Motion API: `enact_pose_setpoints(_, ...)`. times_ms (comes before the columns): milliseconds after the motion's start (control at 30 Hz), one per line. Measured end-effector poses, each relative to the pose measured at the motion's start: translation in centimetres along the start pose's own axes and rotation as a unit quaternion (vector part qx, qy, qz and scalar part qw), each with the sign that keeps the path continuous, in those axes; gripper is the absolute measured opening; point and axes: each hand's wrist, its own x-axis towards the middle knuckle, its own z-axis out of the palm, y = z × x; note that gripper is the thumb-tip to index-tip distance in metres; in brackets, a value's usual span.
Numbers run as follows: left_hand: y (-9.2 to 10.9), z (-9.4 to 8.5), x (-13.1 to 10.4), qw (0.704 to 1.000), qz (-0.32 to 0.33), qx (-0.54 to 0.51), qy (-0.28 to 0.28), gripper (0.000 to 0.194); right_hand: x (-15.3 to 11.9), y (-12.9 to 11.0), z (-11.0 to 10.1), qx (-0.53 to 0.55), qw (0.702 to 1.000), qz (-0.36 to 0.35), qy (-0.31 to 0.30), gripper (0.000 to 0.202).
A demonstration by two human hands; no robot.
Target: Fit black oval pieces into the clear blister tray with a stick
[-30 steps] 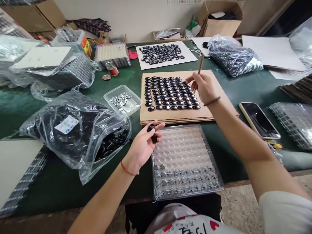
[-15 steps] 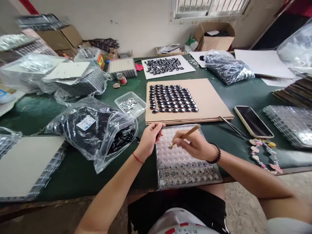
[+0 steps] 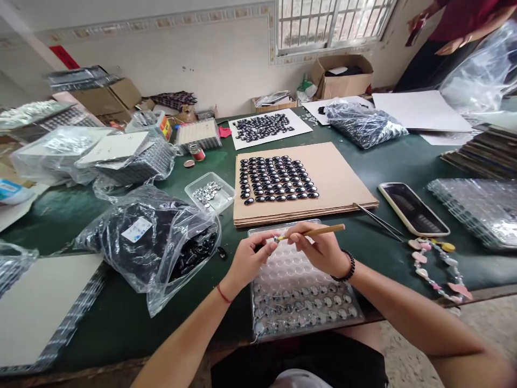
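My left hand (image 3: 251, 260) pinches a small dark piece, mostly hidden by the fingers, above the upper left of a clear dimpled tray (image 3: 302, 318). A thin wooden stick (image 3: 326, 230) is held in my right hand (image 3: 317, 249), its yellowish tip meeting the piece at my left fingertips. Round clear pieces fill the tray's front rows. Behind it, black oval pieces (image 3: 278, 183) with shiny centres stand in rows on stacked brown cardboard (image 3: 339, 178). An open plastic bag (image 3: 149, 242) of black pieces lies left of my left hand.
A small clear box (image 3: 222, 198) of silvery bits sits behind the bag. Tweezers (image 3: 377, 220), a phone (image 3: 414, 209) and a beaded string (image 3: 420, 258) lie at right. Across the table is a white board (image 3: 301, 119) with black pieces. A person (image 3: 468, 27) stands at back right.
The stick's tip has moved up from over the tray to the piece in my left hand, and my hands are now together. The view has tilted up, and a person shows at back right.
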Motion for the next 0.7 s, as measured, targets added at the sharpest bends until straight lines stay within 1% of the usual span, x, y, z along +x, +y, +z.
enact_pose_setpoints(100,0.1,0.1,-0.2,1.000,-0.003,-0.006,-0.016,0.038,-0.1,0.1,0.0,0.027,1.000,0.004,0.007,0.016)
enact_pose_setpoints(167,0.3,-0.3,0.0,1.000,-0.001,0.005,-0.023,0.036,-0.1,0.2,0.0,0.060,0.997,0.015,0.036,0.018)
enact_pose_setpoints(200,0.3,-0.7,0.2,1.000,0.002,0.015,-0.010,0.035,-0.1,0.2,0.0,0.078,0.995,0.023,0.060,0.018)
enact_pose_setpoints(233,0.3,-1.4,0.5,0.999,0.007,0.023,0.021,0.035,-0.2,0.3,0.0,0.094,0.991,0.031,0.086,0.019)
enact_pose_setpoints(267,0.3,-2.2,0.9,0.997,0.012,0.026,0.067,0.037,-0.2,0.3,0.0,0.104,0.988,0.039,0.110,0.020)
enact_pose_setpoints(300,0.3,-3.2,1.3,0.992,0.017,0.028,0.124,0.039,-0.2,0.4,0.0,0.108,0.985,0.046,0.127,0.020)
enact_pose_setpoints(333,0.2,-4.2,1.7,0.980,0.022,0.019,0.195,0.044,-0.2,0.4,0.0,0.107,0.984,0.051,0.134,0.021)
enact_pose_setpoints(400,0.2,-5.9,2.2,0.951,0.038,0.026,0.306,0.057,-0.2,0.6,0.0,0.099,0.986,0.058,0.123,0.022)
enact_pose_setpoints(433,0.2,-6.4,2.2,0.940,0.050,0.040,0.336,0.060,-0.2,0.6,0.1,0.090,0.988,0.058,0.109,0.023)
enact_pose_setpoints(467,0.3,-6.5,2.0,0.934,0.063,0.063,0.345,0.059,-0.2,0.7,0.2,0.075,0.992,0.056,0.089,0.023)
enact_pose_setpoints(500,0.5,-6.3,1.8,0.935,0.076,0.090,0.336,0.053,-0.2,0.8,0.3,0.052,0.995,0.050,0.062,0.023)
enact_pose_setpoints(533,0.7,-5.7,1.4,0.941,0.089,0.117,0.306,0.045,-0.2,0.8,0.5,0.021,0.998,0.041,0.031,0.022)
enact_pose_setpoints(567,0.9,-4.8,1.0,0.949,0.100,0.145,0.261,0.035,-0.2,0.9,0.6,-0.014,1.000,0.027,-0.001,0.022)
enact_pose_setpoints(600,1.1,-3.9,0.6,0.958,0.112,0.168,0.202,0.030,-0.2,0.9,0.8,-0.051,0.998,0.010,-0.030,0.021)
enact_pose_setpoints(667,1.2,-2.0,-0.1,0.968,0.131,0.198,0.081,0.026,-0.2,1.0,1.0,-0.111,0.991,-0.023,-0.073,0.021)
enact_pose_setpoints(700,1.2,-1.2,-0.3,0.969,0.134,0.204,0.034,0.027,-0.1,1.0,1.1,-0.133,0.987,-0.035,-0.082,0.021)
